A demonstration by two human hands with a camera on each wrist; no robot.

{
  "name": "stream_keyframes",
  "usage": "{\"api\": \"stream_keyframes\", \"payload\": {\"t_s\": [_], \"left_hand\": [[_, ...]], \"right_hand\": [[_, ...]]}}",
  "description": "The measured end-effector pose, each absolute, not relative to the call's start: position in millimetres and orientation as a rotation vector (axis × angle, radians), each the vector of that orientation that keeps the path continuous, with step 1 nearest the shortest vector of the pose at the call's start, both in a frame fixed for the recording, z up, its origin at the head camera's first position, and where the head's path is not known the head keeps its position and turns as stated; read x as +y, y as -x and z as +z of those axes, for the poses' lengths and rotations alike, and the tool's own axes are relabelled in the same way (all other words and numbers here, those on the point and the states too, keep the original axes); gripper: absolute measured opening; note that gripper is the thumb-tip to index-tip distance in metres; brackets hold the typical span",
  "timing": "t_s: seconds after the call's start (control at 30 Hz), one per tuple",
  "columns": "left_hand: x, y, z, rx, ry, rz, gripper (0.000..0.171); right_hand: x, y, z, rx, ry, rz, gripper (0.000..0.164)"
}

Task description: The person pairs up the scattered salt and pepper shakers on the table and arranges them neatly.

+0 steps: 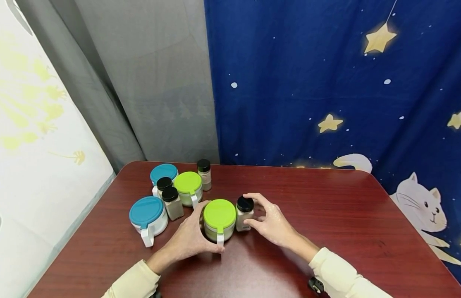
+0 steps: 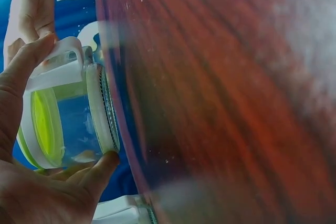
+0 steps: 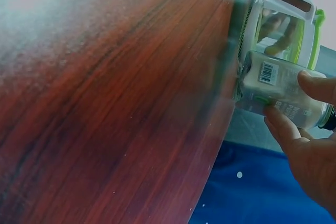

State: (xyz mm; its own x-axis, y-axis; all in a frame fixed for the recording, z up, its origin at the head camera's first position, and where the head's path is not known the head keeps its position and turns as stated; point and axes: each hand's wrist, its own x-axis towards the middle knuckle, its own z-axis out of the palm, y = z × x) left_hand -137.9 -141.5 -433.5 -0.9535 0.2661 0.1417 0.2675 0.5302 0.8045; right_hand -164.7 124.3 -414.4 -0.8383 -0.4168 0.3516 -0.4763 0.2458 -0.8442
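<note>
A clear glass jar with a green lid and white handle [image 1: 220, 216] stands near the middle of the table. My left hand [image 1: 189, 236] grips it, fingers round its left side and thumb at the handle; the left wrist view shows the fingers along the glass [image 2: 79, 124]. Close against its right side is a spice bottle with a black cap [image 1: 244, 219]. Thumb and fingers of my right hand [image 1: 275, 225] hold this bottle from the right. A barcode and printed lettering show on the bottle [image 3: 283, 85] in the right wrist view.
Left of my hands stand two blue-lidded jars [image 1: 146, 211] [image 1: 164, 173], another green-lidded jar [image 1: 188, 183] and two black-capped spice bottles [image 1: 173, 207] [image 1: 164, 184]. A third bottle [image 1: 204, 174] is near the back edge of the reddish-brown table [image 1: 319, 207]. Curtains [image 1: 290, 82] hang behind.
</note>
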Motion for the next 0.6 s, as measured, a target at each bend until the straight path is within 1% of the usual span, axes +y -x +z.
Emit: {"api": "stream_keyframes", "payload": {"t_s": [0.27,0.6], "left_hand": [[-137,141,-431,-2.757,0.489,-1.429,0.120],[-130,150,-425,-2.721,0.540,-1.441,0.116]], "right_hand": [[128,164,-415,-2.432,-0.859,1.695,0.067],[135,168,-410,-2.410,-0.848,1.673,0.068]]}}
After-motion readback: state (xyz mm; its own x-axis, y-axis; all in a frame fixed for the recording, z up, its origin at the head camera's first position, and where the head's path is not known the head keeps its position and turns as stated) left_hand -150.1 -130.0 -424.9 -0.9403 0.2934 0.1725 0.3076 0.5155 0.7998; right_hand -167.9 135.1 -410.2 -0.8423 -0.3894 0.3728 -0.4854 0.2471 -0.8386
